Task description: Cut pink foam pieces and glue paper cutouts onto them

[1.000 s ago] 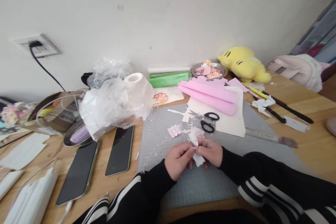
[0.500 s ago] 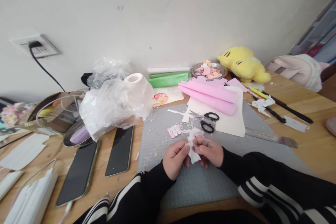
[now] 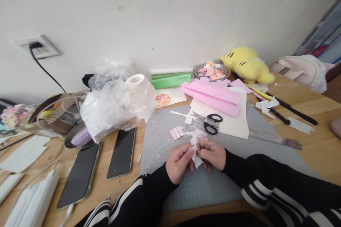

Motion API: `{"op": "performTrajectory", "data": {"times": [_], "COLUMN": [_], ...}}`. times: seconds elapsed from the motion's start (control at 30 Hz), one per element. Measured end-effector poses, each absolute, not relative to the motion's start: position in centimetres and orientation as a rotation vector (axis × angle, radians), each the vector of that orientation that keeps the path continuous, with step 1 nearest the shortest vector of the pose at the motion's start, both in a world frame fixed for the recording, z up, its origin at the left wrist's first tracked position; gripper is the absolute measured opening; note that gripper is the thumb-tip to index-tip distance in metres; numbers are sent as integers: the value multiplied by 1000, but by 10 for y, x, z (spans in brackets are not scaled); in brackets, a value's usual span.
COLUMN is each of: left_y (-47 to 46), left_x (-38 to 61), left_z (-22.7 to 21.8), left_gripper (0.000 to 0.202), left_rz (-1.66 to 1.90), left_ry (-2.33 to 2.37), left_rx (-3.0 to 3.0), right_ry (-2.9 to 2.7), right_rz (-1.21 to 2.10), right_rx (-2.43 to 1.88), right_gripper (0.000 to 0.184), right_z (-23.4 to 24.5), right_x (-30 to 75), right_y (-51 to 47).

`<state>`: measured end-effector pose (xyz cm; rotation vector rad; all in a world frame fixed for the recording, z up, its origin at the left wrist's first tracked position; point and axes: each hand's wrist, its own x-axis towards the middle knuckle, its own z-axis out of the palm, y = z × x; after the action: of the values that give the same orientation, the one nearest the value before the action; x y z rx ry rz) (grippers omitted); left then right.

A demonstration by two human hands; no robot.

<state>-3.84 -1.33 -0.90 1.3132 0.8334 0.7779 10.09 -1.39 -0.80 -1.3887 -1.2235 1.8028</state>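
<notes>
We sit at a wooden tabletop (image 3: 314,101) pushed up against a pale wall (image 3: 170,21), with a grey gridded cutting mat (image 3: 202,191) spread in front of us. Above the mat, near its middle, is the crumpled white paper (image 3: 197,161), held between our two hands. The fingers of our left hand (image 3: 178,161) are pinched on one side of it, and those of our right hand (image 3: 213,154) are clamped on the other.

Just beyond our fingers, thin scraps litter the mat beside a pink patterned piece (image 3: 177,133). Black-handled scissors (image 3: 209,118) lie partly over a cream sheet (image 3: 234,126), which also bears a pink roll (image 3: 211,99). A ruler (image 3: 271,138) reaches off the mat's right edge onto the wood.

To our left, two phones (image 3: 122,152) lie face up, near a clear plastic bag (image 3: 99,108). Along the wall we have a green roll (image 3: 172,81), a metal dish (image 3: 228,74) of paper cutouts and a yellow plush toy (image 3: 246,64). A black cable (image 3: 48,70) hangs from the wall socket (image 3: 51,48) at far left.
</notes>
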Motion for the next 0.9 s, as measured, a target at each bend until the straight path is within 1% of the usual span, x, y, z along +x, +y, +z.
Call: {"op": "performTrajectory", "data": {"times": [0.1, 0.33, 0.5, 0.67, 0.8, 0.9], "left_y": [-13, -12, -14, -13, -12, -12], "left_x": [-37, -36, -39, -40, -38, -36], "left_z": [-8, -4, -4, -6, -6, -6], "left_gripper": [34, 32, 33, 34, 34, 34], "left_rz": [775, 641, 756, 850, 813, 725], "left_ry": [847, 813, 834, 880, 896, 886], "left_rx": [1295, 1356, 1368, 1294, 1299, 1324], "right_ry": [-1222, -1254, -1232, -1183, -1181, -1222], "right_rz": [1800, 1812, 1807, 1831, 1835, 1795], "right_rx": [-1388, -1297, -1378, -1422, -1348, -1368], "right_gripper": [8, 15, 5, 9, 11, 9], "right_z": [-8, -6, -4, -2, -5, -7], "right_x": [101, 102, 100, 99, 101, 101], "right_y": [-13, -14, -15, -13, -13, -13]}}
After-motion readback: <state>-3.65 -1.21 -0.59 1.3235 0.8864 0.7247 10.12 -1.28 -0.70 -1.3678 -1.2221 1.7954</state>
